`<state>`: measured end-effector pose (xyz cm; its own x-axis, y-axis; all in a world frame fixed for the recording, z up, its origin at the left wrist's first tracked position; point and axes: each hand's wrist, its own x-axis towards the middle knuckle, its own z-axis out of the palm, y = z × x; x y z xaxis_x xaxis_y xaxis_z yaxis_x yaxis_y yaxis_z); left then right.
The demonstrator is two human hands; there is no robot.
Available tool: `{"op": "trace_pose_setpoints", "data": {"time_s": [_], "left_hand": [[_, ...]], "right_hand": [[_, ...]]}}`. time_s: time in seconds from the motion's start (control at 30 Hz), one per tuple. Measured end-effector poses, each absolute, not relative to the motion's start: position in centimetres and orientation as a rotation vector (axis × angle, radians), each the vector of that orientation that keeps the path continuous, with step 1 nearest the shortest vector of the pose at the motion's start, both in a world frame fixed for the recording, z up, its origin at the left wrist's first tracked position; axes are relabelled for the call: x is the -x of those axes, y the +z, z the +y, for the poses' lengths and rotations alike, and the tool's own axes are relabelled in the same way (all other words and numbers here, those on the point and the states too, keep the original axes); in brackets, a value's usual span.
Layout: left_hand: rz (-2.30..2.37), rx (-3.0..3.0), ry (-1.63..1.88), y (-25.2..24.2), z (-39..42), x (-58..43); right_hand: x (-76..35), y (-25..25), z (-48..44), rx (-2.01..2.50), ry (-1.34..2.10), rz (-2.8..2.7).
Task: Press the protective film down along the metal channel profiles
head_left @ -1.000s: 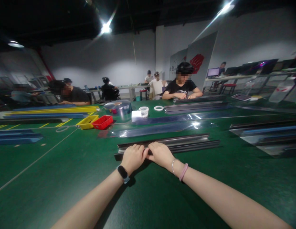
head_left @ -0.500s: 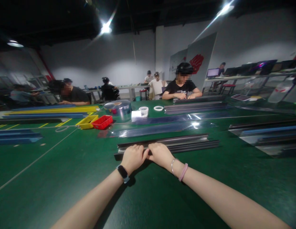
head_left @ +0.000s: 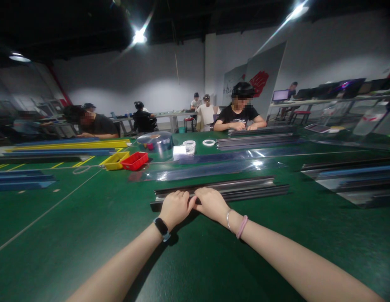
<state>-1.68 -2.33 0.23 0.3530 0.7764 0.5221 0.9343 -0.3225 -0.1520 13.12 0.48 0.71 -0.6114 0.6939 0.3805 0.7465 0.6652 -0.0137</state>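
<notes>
A long black channel-shaped profile (head_left: 254, 193) lies across the green table, running from in front of me toward the right. My left hand (head_left: 176, 206) is curled over its near side close to the left end. Right beside it, my right hand (head_left: 211, 204) grips the same profile, the two thumbs meeting over the near edge. The fingertips of both hands go down behind the edge and are hidden. A pale inner face shows in the profile's open groove.
Clear plastic strips (head_left: 201, 171) lie just beyond the profile. Yellow (head_left: 116, 161) and red bins (head_left: 135, 161) and a film roll (head_left: 163, 144) stand behind, left. More profiles (head_left: 358, 180) lie at right, blue ones (head_left: 22, 180) at left. A co-worker (head_left: 240, 111) sits opposite.
</notes>
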Motion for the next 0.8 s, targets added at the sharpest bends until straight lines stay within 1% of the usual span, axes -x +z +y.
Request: {"op": "trace_pose_setpoints", "data": {"time_s": [0.17,0.4,0.6,0.8], "left_hand": [[-1.485,2.19,-0.493,0.22,-2.3,1.69],[-1.467,2.194,-0.513,0.15,-2.23,1.84],[-1.443,2.195,-0.551,0.27,-2.32,1.74],[-1.317,2.291,-0.586,0.73,-2.61,1.52]], "right_hand": [[-13.17,0.96,0.43,1.146,-0.151,-2.54],[-13.03,0.89,0.19,1.17,-0.208,-2.526],[-13.24,0.98,0.27,1.168,-0.188,-2.553],[-13.16,1.24,0.14,1.164,-0.209,-2.576]]}}
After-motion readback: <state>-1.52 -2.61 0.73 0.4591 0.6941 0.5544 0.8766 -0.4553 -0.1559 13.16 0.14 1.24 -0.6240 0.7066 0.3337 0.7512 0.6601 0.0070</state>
